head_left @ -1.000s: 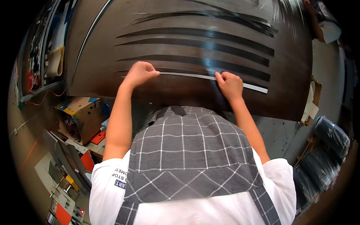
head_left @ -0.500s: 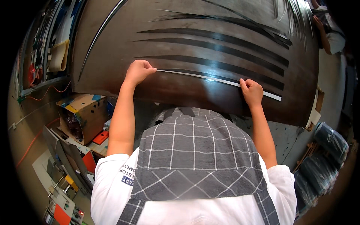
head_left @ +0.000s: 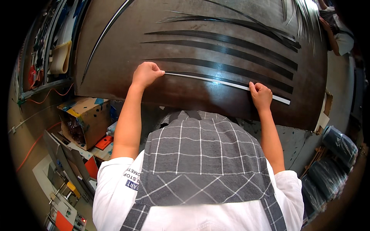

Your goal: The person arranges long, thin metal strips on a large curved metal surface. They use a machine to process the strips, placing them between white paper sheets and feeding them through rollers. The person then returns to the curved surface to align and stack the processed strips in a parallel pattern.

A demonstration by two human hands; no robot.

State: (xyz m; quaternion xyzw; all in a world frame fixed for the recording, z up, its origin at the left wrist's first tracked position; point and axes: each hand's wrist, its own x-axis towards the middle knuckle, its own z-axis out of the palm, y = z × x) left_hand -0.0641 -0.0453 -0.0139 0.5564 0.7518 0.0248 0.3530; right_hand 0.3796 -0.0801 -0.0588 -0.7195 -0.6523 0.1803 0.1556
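Fingers of the left hand (head_left: 147,75) and its thumb come together, pinching the left part of a narrow white strip (head_left: 216,81). Fingers of the right hand (head_left: 261,96) curl in with their tips on the strip, short of its right end; whether they pinch it or only press, I cannot tell. Compared with 1 second ago, the hands stand farther apart, the right one nearer that end; since 0.5 seconds ago, little differs.

The strip lies near the table's front edge, slightly bowed in this view, thin at the left hand and broader at the right, with a glossy glint midway. A dark strip (head_left: 235,82) runs right along its far side.

Beyond, 3 dark tapered strips (head_left: 219,49) lie spaced on the brown table (head_left: 119,69), then a crossing bundle of thin strips (head_left: 239,24). At the far right corner shows another person's arm (head_left: 332,40).
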